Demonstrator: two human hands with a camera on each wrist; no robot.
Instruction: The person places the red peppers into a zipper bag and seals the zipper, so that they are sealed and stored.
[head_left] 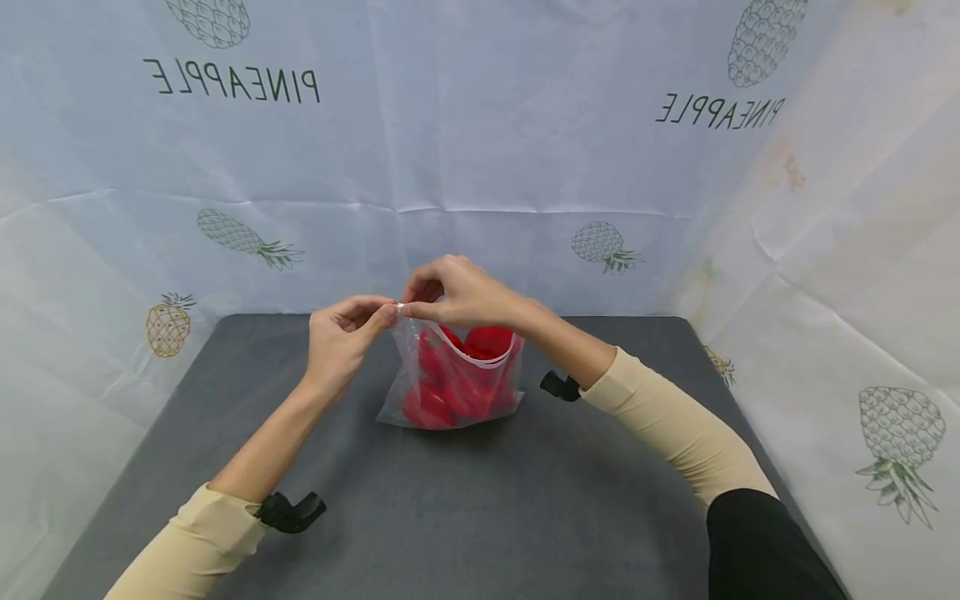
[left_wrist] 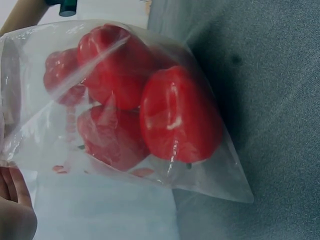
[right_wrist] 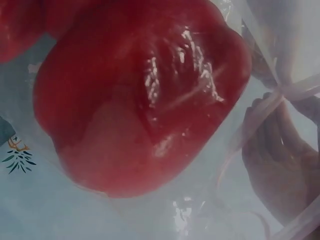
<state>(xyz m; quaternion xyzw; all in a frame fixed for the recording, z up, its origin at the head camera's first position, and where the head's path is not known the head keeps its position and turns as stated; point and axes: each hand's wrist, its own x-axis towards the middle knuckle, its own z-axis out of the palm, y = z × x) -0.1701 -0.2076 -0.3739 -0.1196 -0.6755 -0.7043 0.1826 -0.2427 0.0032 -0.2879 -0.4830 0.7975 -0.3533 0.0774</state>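
A clear plastic zip bag stands on the grey table, holding several red bell peppers. Its pale zip rim sags in a curve on the right side, where the mouth gapes. At the bag's upper left corner, my left hand pinches the rim between thumb and fingers. Right beside it, the thumb and fingers of my right hand pinch the same rim. In the left wrist view the peppers press against the film. One large pepper fills much of the right wrist view.
The grey table is backed by a pale cloth printed with pineapples, which also hangs at both sides. Black straps stick out at the cream sleeves.
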